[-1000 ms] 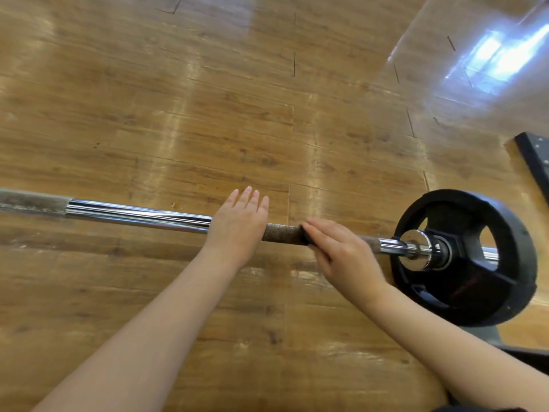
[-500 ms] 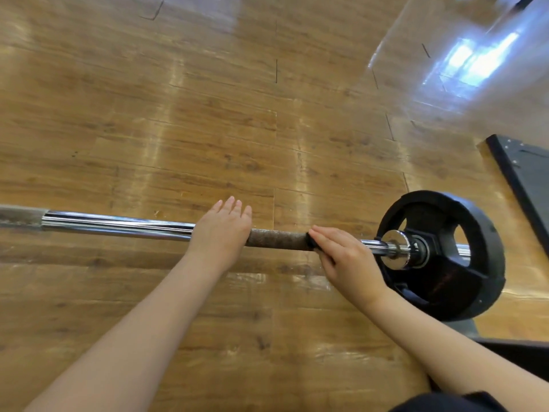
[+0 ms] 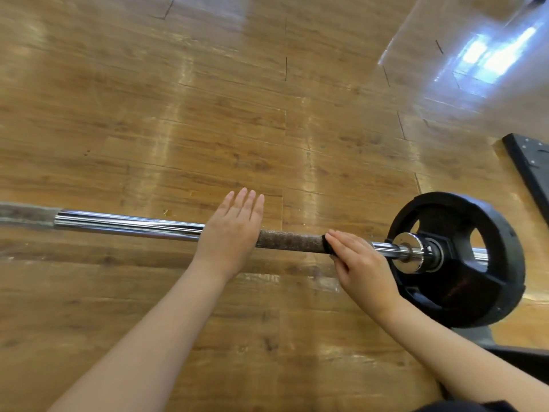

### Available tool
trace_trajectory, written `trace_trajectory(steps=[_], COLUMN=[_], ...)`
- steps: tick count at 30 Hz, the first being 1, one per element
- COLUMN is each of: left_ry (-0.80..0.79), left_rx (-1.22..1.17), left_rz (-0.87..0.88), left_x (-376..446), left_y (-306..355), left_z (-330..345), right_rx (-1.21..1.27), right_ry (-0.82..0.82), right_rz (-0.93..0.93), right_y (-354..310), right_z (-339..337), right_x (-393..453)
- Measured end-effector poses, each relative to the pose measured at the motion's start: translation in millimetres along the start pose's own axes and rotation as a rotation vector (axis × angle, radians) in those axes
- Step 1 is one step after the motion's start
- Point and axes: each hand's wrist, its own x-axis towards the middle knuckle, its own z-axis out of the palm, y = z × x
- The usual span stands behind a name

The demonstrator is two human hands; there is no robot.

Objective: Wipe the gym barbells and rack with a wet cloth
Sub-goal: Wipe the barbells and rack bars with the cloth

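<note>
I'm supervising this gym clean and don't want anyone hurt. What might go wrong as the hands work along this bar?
1. The left hand lies flat with straight fingers on the bar, not gripping; the smooth chrome may roll or slip under it.
2. The right hand grips a dark cloth close to the collar and black plate; sliding that way might pinch fingers.
3. The rusty knurled section may scrape skin or snag the cloth.

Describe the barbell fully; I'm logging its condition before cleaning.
The barbell runs level across the view above the wood floor: shiny chrome shaft, rough brownish rusty-looking knurled sections, a chrome collar and a black weight plate at the right end. The left hand rests flat on it; the right hand wraps it, dark cloth showing at the fingertips.
</note>
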Motion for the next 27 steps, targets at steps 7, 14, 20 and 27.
trace_trajectory(steps=[7,14,20,27], left_ry=[-0.123,-0.214,-0.185,-0.162], left_rx=[-0.008,-0.013,-0.012,-0.016], left_rz=[-0.006,0.003,-0.017,-0.004], left_x=[7.4,11.7,10.1,7.2], left_y=[2.5,1.1,3.0,2.1], left_z=[-7.5,-14.1,-16.8,-14.0], right_rx=[0.100,-0.018,0.057,-0.007], right_ry=[-0.015,-0.017,-0.002,-0.050], right_rz=[-0.188,0.031,-0.163,-0.035], right_y=[-55.6,10.6,-41.6,3.2], right_z=[33.5,-8.1,14.4,-5.4], right_x=[35.4,-8.7,35.0,3.1])
